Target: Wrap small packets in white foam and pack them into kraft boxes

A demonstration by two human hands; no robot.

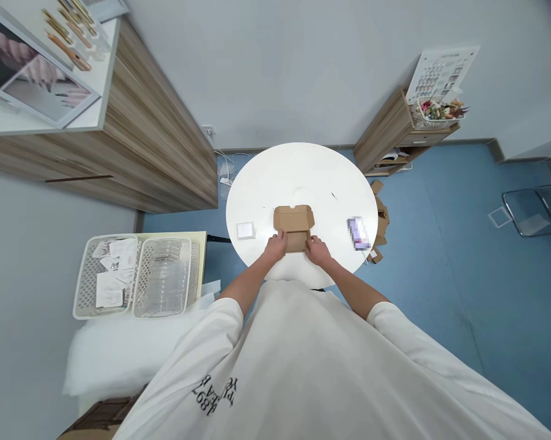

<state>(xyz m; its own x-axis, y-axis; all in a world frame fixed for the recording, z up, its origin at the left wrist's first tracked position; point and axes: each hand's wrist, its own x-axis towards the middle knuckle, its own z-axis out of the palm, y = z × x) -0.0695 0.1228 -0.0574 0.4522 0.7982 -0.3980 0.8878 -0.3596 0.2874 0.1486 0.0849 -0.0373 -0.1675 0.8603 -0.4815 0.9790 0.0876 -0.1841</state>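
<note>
A small brown cardboard box [294, 223] lies on the round white table [303, 177], its lid flap open toward the far side. My left hand [276, 246] grips the box's near left corner, fingers curled on it. My right hand [317, 250] holds the near right corner the same way. A small white square packet [246, 230] lies left of the box. A phone-like purple item [358, 233] lies to the right.
Several folded brown cartons [380, 221] are stacked on the blue floor at the table's right edge. Two white mesh baskets [137, 276] with papers and clear bags sit at left. Wooden cabinets [160, 153] stand behind, and a chair [534, 209] at far right.
</note>
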